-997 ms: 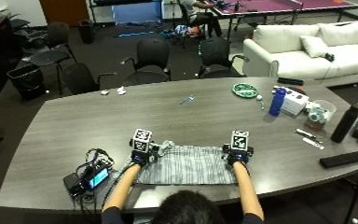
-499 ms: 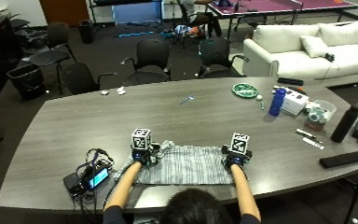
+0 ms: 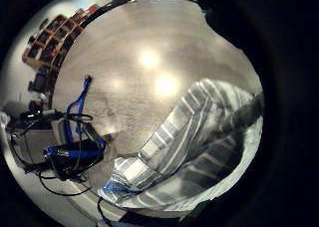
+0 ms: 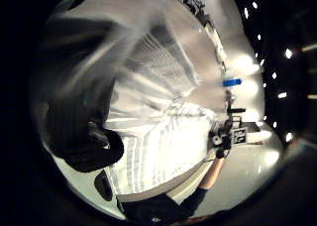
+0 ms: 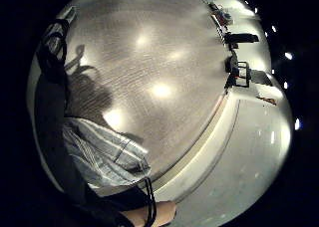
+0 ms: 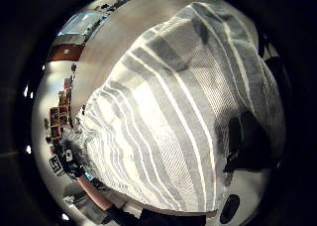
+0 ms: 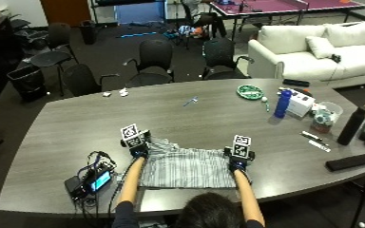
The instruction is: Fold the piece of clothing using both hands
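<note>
The striped piece of clothing [image 7: 186, 166] lies spread on the grey bench [image 7: 188, 118], just in front of the person, near the bench's near edge. The left hand [image 7: 138, 150] is at its far left corner and the right hand [image 7: 237, 163] at its far right corner, both resting on the cloth. In the palm views the fabric rises close to each palm, and dark fingers appear curled over it, so I judge that each grip is closed on a corner of the cloth, though the outside view alone does not settle this. The cloth already looks like a compact rectangle, so perhaps one fold is made, but I cannot tell how many layers it has. What remains, as I judge it, is to bring the far edge toward the near edge, or one side over the other, and then to smooth it flat.
</note>
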A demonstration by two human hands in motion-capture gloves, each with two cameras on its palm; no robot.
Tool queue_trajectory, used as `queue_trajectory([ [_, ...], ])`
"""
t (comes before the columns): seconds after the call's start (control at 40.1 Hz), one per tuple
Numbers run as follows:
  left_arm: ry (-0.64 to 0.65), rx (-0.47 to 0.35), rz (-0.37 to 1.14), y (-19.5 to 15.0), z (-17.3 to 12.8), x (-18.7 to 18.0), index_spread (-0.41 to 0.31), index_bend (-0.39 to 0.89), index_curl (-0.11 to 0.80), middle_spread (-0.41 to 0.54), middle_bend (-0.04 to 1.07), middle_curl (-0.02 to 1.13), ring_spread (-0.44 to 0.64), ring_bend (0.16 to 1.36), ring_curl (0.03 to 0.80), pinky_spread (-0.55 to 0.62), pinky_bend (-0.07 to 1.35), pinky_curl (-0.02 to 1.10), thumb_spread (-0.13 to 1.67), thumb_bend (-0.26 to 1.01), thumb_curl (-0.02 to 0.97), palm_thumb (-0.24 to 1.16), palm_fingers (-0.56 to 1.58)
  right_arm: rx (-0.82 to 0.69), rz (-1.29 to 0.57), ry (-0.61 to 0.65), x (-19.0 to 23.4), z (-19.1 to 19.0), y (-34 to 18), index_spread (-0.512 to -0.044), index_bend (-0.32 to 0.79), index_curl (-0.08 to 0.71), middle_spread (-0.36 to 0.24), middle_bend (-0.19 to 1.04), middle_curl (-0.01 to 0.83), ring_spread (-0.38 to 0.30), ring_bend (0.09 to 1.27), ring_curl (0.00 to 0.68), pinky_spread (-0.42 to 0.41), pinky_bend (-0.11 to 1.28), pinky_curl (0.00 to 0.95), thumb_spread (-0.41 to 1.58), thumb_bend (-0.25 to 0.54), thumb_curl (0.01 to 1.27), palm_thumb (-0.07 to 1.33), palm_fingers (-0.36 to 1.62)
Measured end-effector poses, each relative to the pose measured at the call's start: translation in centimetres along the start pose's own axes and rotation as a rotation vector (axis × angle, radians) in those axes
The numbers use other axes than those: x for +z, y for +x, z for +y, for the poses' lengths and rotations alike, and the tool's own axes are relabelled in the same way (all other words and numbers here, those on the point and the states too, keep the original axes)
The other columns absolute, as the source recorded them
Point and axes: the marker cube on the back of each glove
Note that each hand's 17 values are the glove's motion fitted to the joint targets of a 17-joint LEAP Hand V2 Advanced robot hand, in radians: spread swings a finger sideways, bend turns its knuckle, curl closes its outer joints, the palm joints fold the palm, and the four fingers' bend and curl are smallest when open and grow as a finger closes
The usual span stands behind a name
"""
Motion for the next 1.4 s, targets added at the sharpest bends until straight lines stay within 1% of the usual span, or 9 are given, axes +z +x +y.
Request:
queue_trajectory([
  [0.125,0.058,-0.056,0.053,-0.9,-0.3,-2.6,-0.066,0.21,0.409,0.122,0.21,0.28,0.24,0.51,0.329,0.29,0.25,0.33,1.35,0.01,0.307,0.51,0.40,0.004,0.001,-0.012,-0.1,-0.3,1.8,-0.237,0.17,0.260,-0.198,0.35,0.483,-0.251,0.66,0.438,-0.349,0.66,0.362,1.03,0.096,0.49,0.98,1.26],
  [0.499,0.016,0.054,0.042,-2.4,1.9,-6.5,-0.057,0.18,0.418,0.110,0.15,0.30,0.21,0.48,0.327,0.27,0.23,0.34,1.30,-0.02,0.288,0.41,0.37,0.287,0.189,0.152,-5.0,-1.4,12.7,-0.249,0.18,0.335,-0.220,0.33,0.495,-0.257,0.64,0.446,-0.370,0.61,0.366,0.85,0.001,0.53,1.03,1.28],
  [0.673,-0.077,0.262,0.099,-0.5,3.1,-6.3,-0.047,0.16,0.413,0.133,0.13,0.28,0.23,0.49,0.329,0.29,0.25,0.35,1.30,-0.02,0.283,0.40,0.32,0.386,0.100,0.220,-9.3,-2.8,13.6,-0.249,0.17,0.359,-0.218,0.33,0.498,-0.263,0.63,0.448,-0.376,0.59,0.366,0.76,-0.028,0.56,1.03,1.28],
  [0.798,0.005,0.578,0.147,3.2,2.9,-4.6,-0.027,0.09,0.369,0.219,0.11,0.27,0.30,0.54,0.350,0.33,0.36,0.39,1.29,-0.01,0.287,0.41,0.12,0.380,-0.048,0.267,-13.7,-2.0,9.4,-0.242,0.20,0.389,-0.213,0.34,0.506,-0.261,0.59,0.447,-0.368,0.58,0.373,0.56,-0.038,0.60,1.00,1.30],
  [0.947,-0.102,0.436,-0.020,2.6,5.7,-4.3,-0.020,0.12,0.337,0.263,0.15,0.25,0.34,0.58,0.339,0.36,0.41,0.39,1.29,-0.01,0.286,0.40,0.08,0.243,-0.052,0.282,-18.8,1.1,0.9,-0.238,0.20,0.417,-0.215,0.35,0.517,-0.258,0.59,0.458,-0.363,0.58,0.387,0.42,-0.029,0.64,1.01,1.32],
  [1.047,-0.038,0.388,-0.130,1.7,5.9,-4.9,-0.018,0.13,0.326,0.274,0.16,0.25,0.35,0.60,0.337,0.37,0.43,0.38,1.29,-0.01,0.286,0.40,0.07,0.150,0.000,0.252,-19.6,2.3,-5.2,-0.241,0.21,0.437,-0.217,0.36,0.525,-0.260,0.59,0.463,-0.360,0.57,0.394,0.37,-0.029,0.66,1.01,1.31],
  [1.122,0.105,0.317,-0.228,0.4,4.7,-5.4,-0.016,0.13,0.321,0.277,0.17,0.25,0.36,0.61,0.334,0.37,0.43,0.38,1.29,-0.01,0.286,0.40,0.07,0.076,0.036,0.235,-19.7,4.0,-11.0,-0.242,0.21,0.448,-0.217,0.37,0.528,-0.260,0.59,0.467,-0.359,0.57,0.398,0.34,-0.030,0.67,1.01,1.31],
  [1.247,0.386,0.196,-0.269,-3.3,0.6,-5.5,-0.050,0.31,0.373,0.216,0.16,0.25,0.29,0.58,0.310,0.29,0.37,0.35,1.33,0.05,0.334,0.53,0.30,-0.110,0.039,0.097,-16.1,6.9,-23.7,-0.242,0.20,0.462,-0.218,0.37,0.532,-0.269,0.59,0.475,-0.362,0.57,0.404,0.31,-0.032,0.69,1.01,1.31],
  [1.396,0.519,0.152,-0.113,-8.3,3.9,-10.0,-0.079,0.35,0.407,0.160,0.16,0.26,0.22,0.56,0.315,0.21,0.34,0.35,1.33,0.06,0.380,0.58,0.40,-0.373,-0.058,-0.208,-8.7,9.9,-34.0,-0.233,0.12,0.442,-0.212,0.35,0.531,-0.274,0.62,0.484,-0.375,0.60,0.406,0.35,-0.042,0.70,0.98,1.26],
])
